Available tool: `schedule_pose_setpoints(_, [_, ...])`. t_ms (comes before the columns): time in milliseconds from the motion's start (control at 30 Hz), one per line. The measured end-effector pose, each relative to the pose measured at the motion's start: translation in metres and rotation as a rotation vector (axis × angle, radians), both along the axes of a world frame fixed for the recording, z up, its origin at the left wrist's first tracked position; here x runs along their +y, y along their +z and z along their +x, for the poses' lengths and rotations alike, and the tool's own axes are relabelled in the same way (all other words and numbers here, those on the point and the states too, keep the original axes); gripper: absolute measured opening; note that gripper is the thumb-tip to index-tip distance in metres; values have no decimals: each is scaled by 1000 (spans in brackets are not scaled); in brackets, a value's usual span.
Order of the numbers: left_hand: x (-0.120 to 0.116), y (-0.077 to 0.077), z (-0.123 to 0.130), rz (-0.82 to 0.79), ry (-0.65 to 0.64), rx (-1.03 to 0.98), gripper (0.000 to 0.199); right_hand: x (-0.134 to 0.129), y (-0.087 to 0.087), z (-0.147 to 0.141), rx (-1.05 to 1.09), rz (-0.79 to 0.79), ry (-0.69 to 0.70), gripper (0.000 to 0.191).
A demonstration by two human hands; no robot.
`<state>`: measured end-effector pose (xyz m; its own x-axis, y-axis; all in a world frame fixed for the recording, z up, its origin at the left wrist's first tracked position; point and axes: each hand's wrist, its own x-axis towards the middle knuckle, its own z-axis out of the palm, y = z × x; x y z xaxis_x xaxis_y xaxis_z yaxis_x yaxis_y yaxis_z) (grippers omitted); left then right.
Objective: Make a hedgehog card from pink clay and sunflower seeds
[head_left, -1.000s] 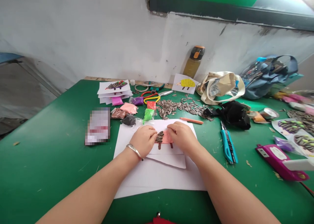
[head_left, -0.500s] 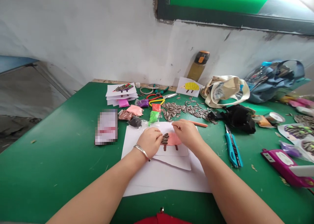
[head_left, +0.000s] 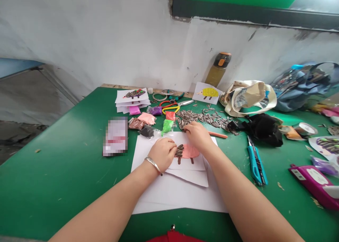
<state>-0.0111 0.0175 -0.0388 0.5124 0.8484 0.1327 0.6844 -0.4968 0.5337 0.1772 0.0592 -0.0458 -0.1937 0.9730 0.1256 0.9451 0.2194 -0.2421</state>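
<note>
My left hand (head_left: 162,154), with a silver bangle at the wrist, rests on the left part of a white drawing sheet (head_left: 190,165). Its fingers are curled together; what they hold, if anything, is hidden. Beside its fingertips, several striped sunflower seeds (head_left: 179,150) stick in a flat pink clay shape (head_left: 191,151) with two brown legs. My right hand (head_left: 198,136) is above the sheet's far edge, close to the loose seed pile (head_left: 186,117). Its fingers are pinched, with a small dark sliver at the tips that I cannot make out.
Bags of coloured clay (head_left: 147,118), scissors (head_left: 172,107) and finished cards (head_left: 131,98) lie behind on the green table (head_left: 79,157). An orange stick (head_left: 218,134), blue utility knife (head_left: 256,164), black bag (head_left: 265,129) and magenta device (head_left: 312,183) are to the right.
My right hand has moved away from the pink clay shape toward the seed pile, uncovering more of the clay. My left hand stays almost where it was. The view has shifted slightly.
</note>
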Motion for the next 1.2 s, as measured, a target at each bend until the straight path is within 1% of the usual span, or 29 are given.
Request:
schedule_pose_setpoints(167, [0, 0, 0, -4, 12, -9, 27, 2, 0, 3, -41, 3, 37, 31])
schedule_pose_setpoints(300, [0, -1, 0, 10, 9, -27, 26, 0, 0, 2, -104, 13, 41, 28])
schedule_pose_setpoints(467, [1, -1, -1, 6, 1, -19, 26, -2, -2, -1, -109, 41, 42, 24])
schedule_pose_setpoints(633, [2, -1, -1, 34, -5, -16, 26, -4, -3, 0, 17, 96, 32, 23])
schedule_pose_setpoints(767, [2, -1, -1, 26, -15, -17, 27, -7, -1, 0, 110, 144, 5, 22])
schedule_pose_setpoints(867, [3, -1, -1, 20, -19, -20, 28, -9, 3, 0, 131, 134, -25, 21])
schedule_pose_setpoints(1000, [3, -2, 0, 31, -13, -19, 27, -9, 4, -1, 126, 110, -30, 21])
schedule_pose_setpoints(1200, [2, -3, -1, 17, -3, -18, 27, -9, 3, -2, 157, 136, -36, 20])
